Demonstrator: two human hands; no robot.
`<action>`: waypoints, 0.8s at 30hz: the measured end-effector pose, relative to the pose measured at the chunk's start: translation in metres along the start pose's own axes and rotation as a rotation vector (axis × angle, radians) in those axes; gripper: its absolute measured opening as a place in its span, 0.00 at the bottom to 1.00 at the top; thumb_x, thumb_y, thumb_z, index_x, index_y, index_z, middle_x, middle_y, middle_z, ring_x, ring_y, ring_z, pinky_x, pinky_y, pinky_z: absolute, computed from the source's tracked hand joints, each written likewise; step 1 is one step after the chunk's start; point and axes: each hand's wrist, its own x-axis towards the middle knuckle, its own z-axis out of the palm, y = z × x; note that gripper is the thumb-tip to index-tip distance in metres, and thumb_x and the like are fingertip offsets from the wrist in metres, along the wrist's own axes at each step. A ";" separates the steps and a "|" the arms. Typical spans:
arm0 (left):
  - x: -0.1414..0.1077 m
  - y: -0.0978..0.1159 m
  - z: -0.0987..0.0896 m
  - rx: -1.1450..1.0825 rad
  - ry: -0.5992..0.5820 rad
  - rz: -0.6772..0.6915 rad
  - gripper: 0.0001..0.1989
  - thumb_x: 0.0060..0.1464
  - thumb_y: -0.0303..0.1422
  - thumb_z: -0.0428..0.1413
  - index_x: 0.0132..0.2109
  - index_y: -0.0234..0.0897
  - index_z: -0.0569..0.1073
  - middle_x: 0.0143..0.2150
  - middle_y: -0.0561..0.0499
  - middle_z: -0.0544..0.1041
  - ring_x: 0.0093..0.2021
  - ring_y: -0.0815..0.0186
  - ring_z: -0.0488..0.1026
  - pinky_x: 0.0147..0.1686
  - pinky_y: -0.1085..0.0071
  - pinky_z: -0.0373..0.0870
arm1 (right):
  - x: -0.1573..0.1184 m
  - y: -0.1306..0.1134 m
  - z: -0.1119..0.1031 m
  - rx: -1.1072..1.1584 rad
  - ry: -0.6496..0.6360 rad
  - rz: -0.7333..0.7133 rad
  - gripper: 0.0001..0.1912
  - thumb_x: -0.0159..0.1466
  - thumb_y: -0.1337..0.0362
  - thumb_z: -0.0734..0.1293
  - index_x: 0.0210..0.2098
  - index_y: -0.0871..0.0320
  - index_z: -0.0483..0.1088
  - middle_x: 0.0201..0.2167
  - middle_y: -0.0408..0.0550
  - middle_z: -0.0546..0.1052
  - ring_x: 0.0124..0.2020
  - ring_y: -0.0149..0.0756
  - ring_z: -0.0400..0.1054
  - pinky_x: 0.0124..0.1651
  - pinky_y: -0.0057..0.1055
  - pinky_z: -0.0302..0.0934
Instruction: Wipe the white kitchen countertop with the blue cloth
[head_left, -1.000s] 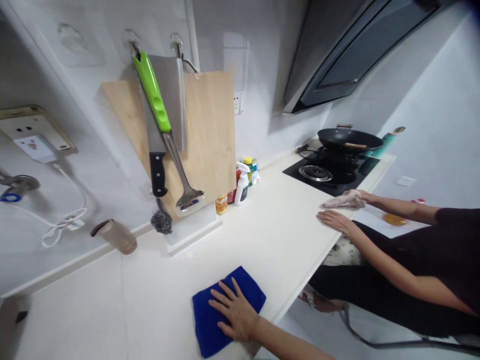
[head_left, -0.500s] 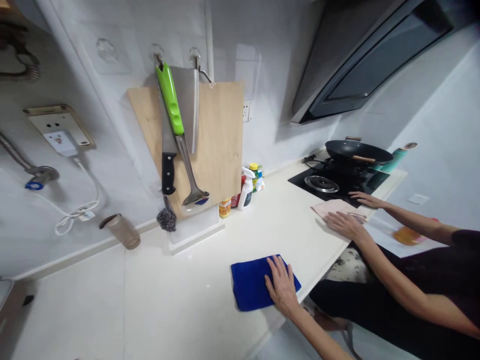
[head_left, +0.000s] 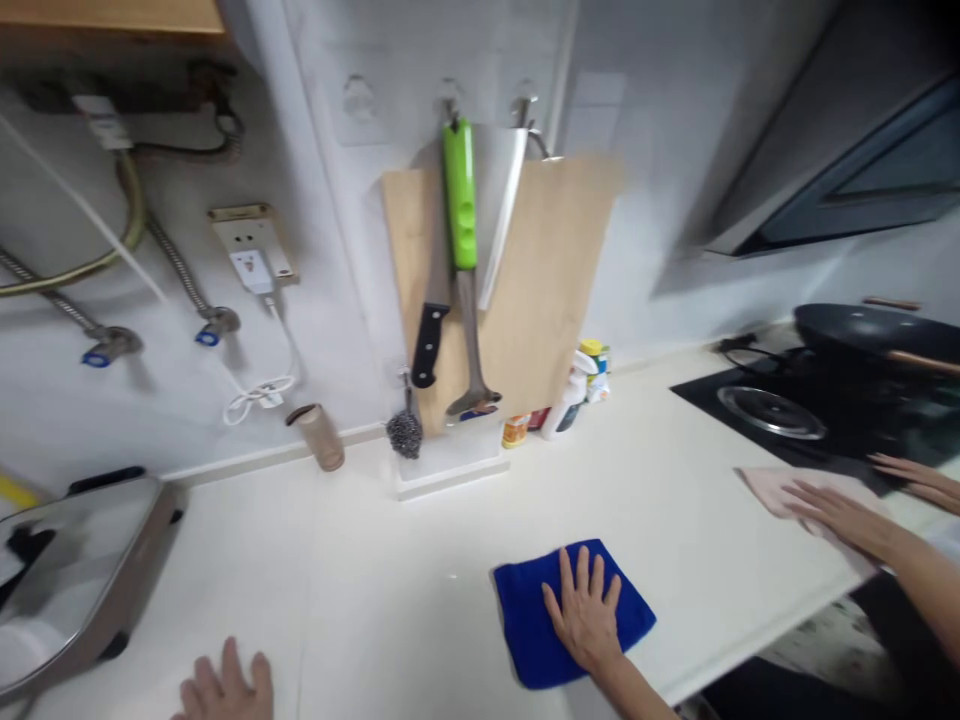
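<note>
My right hand (head_left: 589, 615) lies flat with fingers spread on a blue cloth (head_left: 529, 610), pressing it against the white counter (head_left: 390, 590). The cloth is folded and lies near the counter's front edge. At the bottom left, my left hand (head_left: 225, 690) is over the counter, its fingers stretched and apart, with nothing in it. Its wrist is out of the picture. Farther right, a co-worker's hand (head_left: 840, 515) rests flat on a pale pink cloth (head_left: 772, 487) by the stove. The co-worker's other hand (head_left: 919, 475) reaches to the stove's edge.
A glass-lidded electric pan (head_left: 127, 560) stands at the left. Before me hang a cutting board (head_left: 540, 260), a green-handled ladle (head_left: 465, 200), a knife (head_left: 430, 340) and a cleaver. A brown cup (head_left: 319, 440) and a spray bottle (head_left: 566, 405) stand along the wall. A wok (head_left: 862, 330) sits on the stove.
My view has turned left, bringing the electric pan and my left hand into the picture. My right hand still lies on the blue cloth, and the co-worker's hand on the pink one.
</note>
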 end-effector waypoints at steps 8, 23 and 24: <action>-0.006 -0.013 0.008 0.023 0.007 0.031 0.33 0.62 0.45 0.35 0.68 0.33 0.57 0.72 0.32 0.52 0.73 0.44 0.43 0.66 0.42 0.46 | 0.002 -0.155 -0.031 0.308 -0.430 -0.842 0.43 0.64 0.44 0.58 0.71 0.52 0.38 0.72 0.55 0.31 0.72 0.63 0.24 0.67 0.68 0.24; -0.011 -0.023 0.012 0.067 0.013 0.010 0.29 0.61 0.39 0.42 0.67 0.35 0.60 0.73 0.37 0.53 0.73 0.49 0.40 0.67 0.45 0.48 | 0.131 -0.323 -0.022 0.391 -0.529 -1.349 0.38 0.62 0.49 0.62 0.68 0.52 0.51 0.73 0.53 0.46 0.73 0.48 0.34 0.71 0.55 0.27; -0.011 -0.024 0.013 0.061 0.010 0.009 0.29 0.61 0.39 0.42 0.67 0.35 0.60 0.73 0.37 0.53 0.74 0.49 0.39 0.67 0.45 0.48 | 0.134 -0.327 -0.020 0.365 -0.512 -1.316 0.38 0.62 0.48 0.61 0.68 0.52 0.51 0.73 0.54 0.45 0.73 0.49 0.34 0.71 0.55 0.28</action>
